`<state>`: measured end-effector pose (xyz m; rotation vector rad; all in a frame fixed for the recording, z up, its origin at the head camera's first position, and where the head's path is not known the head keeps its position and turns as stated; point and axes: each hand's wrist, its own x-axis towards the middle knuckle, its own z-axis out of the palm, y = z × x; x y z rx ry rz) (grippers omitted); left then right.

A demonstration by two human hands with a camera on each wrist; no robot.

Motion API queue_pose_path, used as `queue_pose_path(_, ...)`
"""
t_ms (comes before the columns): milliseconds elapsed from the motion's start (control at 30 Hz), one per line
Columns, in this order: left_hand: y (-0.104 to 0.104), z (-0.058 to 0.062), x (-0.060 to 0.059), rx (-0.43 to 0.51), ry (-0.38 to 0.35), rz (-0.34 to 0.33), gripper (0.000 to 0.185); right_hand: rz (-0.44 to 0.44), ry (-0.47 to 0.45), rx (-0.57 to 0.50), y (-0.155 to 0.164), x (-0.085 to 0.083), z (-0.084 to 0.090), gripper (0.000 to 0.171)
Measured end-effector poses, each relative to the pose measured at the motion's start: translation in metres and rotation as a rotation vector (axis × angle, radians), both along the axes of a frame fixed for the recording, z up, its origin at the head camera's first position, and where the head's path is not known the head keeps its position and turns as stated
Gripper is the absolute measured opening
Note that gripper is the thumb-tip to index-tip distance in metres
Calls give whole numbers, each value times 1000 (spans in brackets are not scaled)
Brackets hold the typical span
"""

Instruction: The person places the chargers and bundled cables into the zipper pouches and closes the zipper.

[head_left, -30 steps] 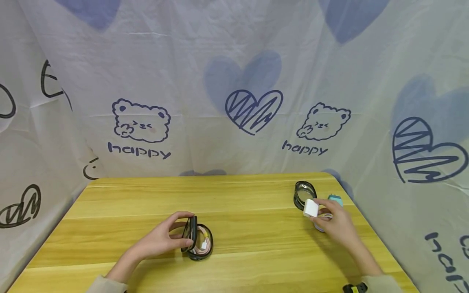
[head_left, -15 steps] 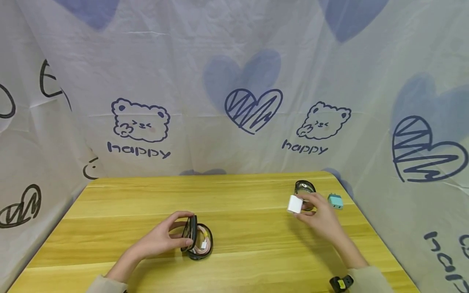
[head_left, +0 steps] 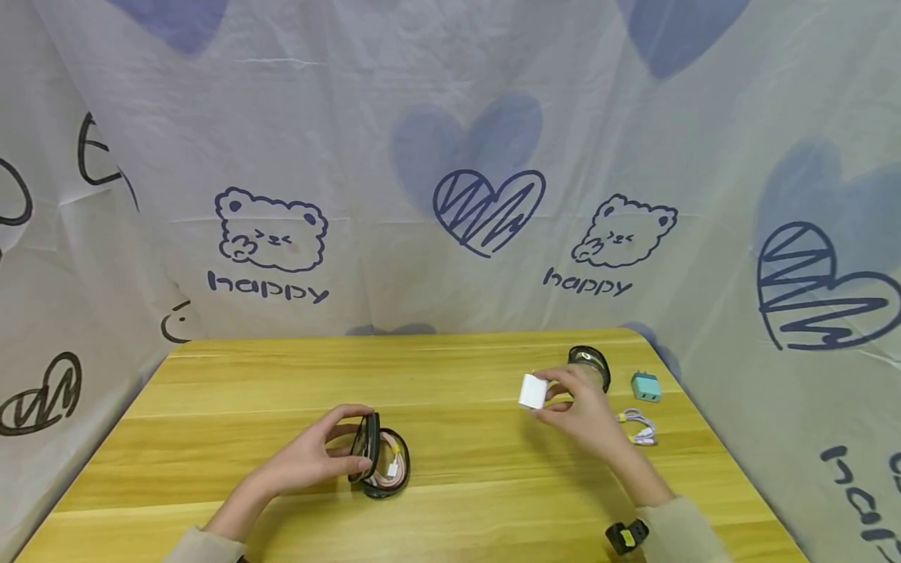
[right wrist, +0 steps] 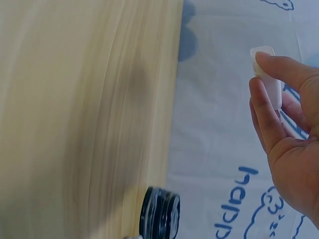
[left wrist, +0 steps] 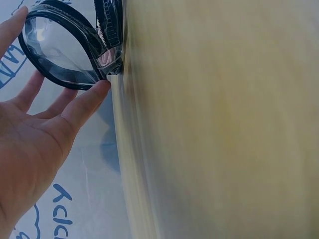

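My left hand (head_left: 303, 455) grips the raised lid (head_left: 372, 444) of a small round clear case with black zipped edging, thumb on one side of the rim and fingers on the other. Inside the case lies a coiled pink cable (head_left: 393, 470) with a white connector. In the left wrist view the clear lid (left wrist: 57, 47) stands tilted up from the base. My right hand (head_left: 583, 413) pinches a white charger plug (head_left: 533, 392) above the table, to the right of the case. The right wrist view shows the white charger plug (right wrist: 272, 89) between thumb and fingers.
A second round clear case with black edging (head_left: 598, 365) sits at the back right, partly behind my right hand. Beside it are a teal charger plug (head_left: 646, 388) and a pale lilac cable (head_left: 645, 428). A patterned cloth (head_left: 380, 274) hangs behind the wooden table (head_left: 450, 500).
My right hand has carried the white charger plug leftward, away from the second case, uncovering the teal charger and the lilac cable. My left hand stays on the lid.
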<state>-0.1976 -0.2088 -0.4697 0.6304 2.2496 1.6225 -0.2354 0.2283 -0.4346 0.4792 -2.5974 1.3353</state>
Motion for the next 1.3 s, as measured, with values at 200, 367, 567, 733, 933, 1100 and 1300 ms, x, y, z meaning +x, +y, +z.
queue_pose_path(200, -1, -1, 0, -3, 8, 3, 77, 50, -27, -24, -17, -1, 2, 55)
queue_pose_path(367, -1, -1, 0, 1, 6, 2, 77, 85, -35, -44, -32, -3, 0, 56)
queue_pose_path(567, -1, -1, 0, 7, 8, -4, 76, 120, -68, -69, -52, -3, -3, 55)
queue_pose_path(733, -2, -2, 0, 11, -3, -10, 75, 171, -59, -64, -67, -3, -7, 54)
queue_pose_path(933, -2, -3, -1, 19, -8, -13, 74, 227, -63, -60, -84, -1, -12, 54)
queue_pose_path(1100, -3, -3, -1, 23, -15, -10, 76, 268, -68, -56, -97, -1, -18, 52)
queue_pose_path(1300, -2, -2, -1, 19, -19, -8, 79, 319, -102, -51, -114, 0, -26, 52)
